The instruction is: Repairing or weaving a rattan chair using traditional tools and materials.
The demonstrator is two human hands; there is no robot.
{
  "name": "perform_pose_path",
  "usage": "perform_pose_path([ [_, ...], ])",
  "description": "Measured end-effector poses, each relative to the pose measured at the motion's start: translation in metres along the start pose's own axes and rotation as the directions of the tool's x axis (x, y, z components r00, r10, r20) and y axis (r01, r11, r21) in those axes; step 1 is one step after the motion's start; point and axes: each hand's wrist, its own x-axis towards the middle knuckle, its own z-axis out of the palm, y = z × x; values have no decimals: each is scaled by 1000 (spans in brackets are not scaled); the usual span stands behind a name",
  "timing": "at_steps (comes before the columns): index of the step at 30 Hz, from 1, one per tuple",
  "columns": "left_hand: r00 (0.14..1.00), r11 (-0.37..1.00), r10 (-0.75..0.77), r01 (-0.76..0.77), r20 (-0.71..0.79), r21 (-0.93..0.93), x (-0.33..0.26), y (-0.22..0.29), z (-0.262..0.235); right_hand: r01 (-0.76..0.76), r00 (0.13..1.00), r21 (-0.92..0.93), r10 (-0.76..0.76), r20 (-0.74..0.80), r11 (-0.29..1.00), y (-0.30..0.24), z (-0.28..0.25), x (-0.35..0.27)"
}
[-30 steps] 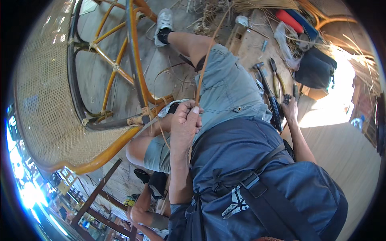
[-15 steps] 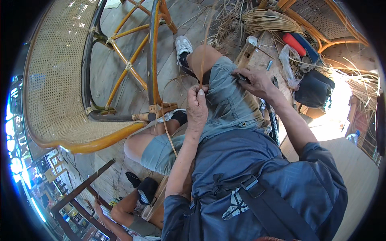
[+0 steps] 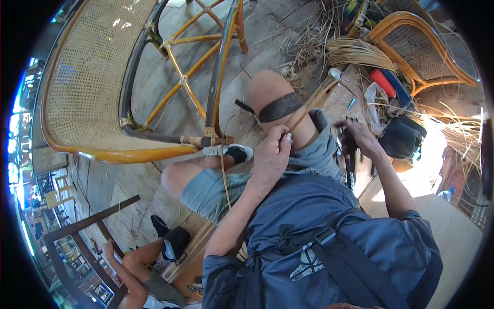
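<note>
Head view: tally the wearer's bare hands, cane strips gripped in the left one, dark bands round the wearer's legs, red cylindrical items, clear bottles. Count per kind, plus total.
Wearer's bare hands: 2 (left hand, right hand)
Gripped cane strip: 1
Dark leg band: 1
Red cylindrical item: 1
Clear bottle: 1
Total: 6

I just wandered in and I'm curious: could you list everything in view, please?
Held strip: 1, tan, centre
Rattan chair: 1, orange, left
Second rattan piece: 1, orange, upper right
Strip bundle: 1, straw, upper right
Red object: 1, red, upper right
Plastic bag: 1, clear, right
Soft bag: 1, black, right
Tool handle: 1, black, right
Bottle: 1, clear, far right
Wooden frame: 1, brown, lower left
Co-worker: 1, grey-clad, lower left
Shirt: 1, navy, lower centre
Left grip: 1, bare, centre, holding strip
Right grip: 1, bare, right of centre; contents unclear
</note>
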Motion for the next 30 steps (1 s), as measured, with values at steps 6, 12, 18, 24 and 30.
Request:
perform_pose_path([
  [6,998,898,-52,56,-21,436,29,17,-10,130,928,-608,-312,-204,783,-15,9,26],
  [12,924,922,-377,367,66,127,57,19,-8,585,651,-623,-759,-20,519,-61,68,46],
  [18,951,936,-305,290,51,200,19,-18,-22,359,856,-798,-511,75,484,-57,93,72],
  [24,845,826,-532,505,54,249,-82,17,-62,432,838,-720,-537,97,544,-65,80,70],
  [30,997,923,-70,55,25,381,-4,-8,-29,373,845,-639,-531,-67,673,-74,78,70],
])
